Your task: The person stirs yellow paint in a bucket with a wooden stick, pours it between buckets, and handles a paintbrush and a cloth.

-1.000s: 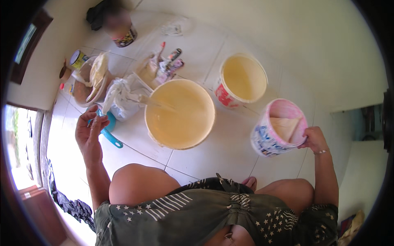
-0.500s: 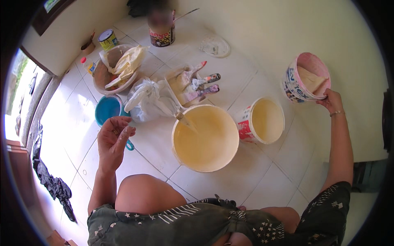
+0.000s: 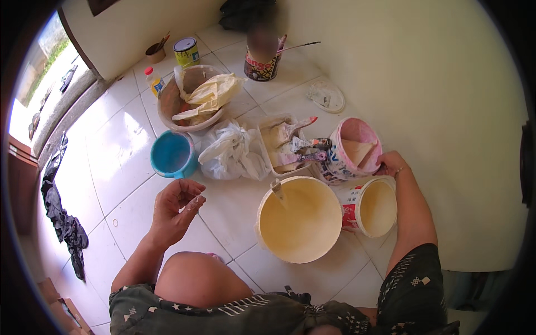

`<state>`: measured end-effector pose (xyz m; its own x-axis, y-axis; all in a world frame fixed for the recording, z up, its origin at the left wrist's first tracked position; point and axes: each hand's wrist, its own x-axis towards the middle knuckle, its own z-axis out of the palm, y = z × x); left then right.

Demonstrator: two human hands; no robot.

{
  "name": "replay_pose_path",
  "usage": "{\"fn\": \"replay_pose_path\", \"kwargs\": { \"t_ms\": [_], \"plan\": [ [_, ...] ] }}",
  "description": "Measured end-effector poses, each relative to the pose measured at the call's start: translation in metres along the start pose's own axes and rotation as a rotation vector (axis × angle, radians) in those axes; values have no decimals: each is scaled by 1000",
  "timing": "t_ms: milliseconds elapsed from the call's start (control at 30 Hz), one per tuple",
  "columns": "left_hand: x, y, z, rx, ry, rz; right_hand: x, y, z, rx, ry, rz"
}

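My right hand (image 3: 394, 163) grips the rim of a white bucket (image 3: 341, 162) whose inside is stained pink. That bucket tilts beside the paintbrush handles, and a pale flat piece (image 3: 357, 151) lies in it. Below it stands a white and red bucket (image 3: 349, 216) with cream paint inside. A larger tub of cream paint (image 3: 301, 234) is in front of me, a scraper-like tool (image 3: 278, 191) resting at its rim. My left hand (image 3: 180, 206) hovers with nothing in it, fingers bent and apart, near a blue pail (image 3: 172, 154).
Paintbrushes (image 3: 312, 149) lie across a plastic tray (image 3: 269, 146). Next to it is a white plastic bag (image 3: 231, 153). Farther back are a basin (image 3: 167, 114), a bottle (image 3: 154, 82), paint cans (image 3: 186, 53) and a lid (image 3: 325, 96). A wall (image 3: 446, 111) rises on the right.
My right hand has brought the pink-stained bucket leftward, from near the wall to beside the brushes and above the red-labelled bucket. The view has shifted; my left hand remains without anything in it.
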<state>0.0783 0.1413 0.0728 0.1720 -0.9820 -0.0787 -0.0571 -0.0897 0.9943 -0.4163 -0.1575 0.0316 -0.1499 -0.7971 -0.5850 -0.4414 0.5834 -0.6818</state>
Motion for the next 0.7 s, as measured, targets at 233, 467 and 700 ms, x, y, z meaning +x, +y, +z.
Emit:
{"fn": "replay_pose_path", "kwargs": {
  "t_ms": [233, 467, 700],
  "plan": [
    [12, -4, 2, 28, -38, -9, -33, -32, 2, -757, -135, 31],
    [23, -15, 6, -38, -91, -23, -71, -14, -43, -790, 315, -343],
    [8, -38, 7, -19, -441, -463, -121, 168, -95, -443, 415, 160]
  ]
}}
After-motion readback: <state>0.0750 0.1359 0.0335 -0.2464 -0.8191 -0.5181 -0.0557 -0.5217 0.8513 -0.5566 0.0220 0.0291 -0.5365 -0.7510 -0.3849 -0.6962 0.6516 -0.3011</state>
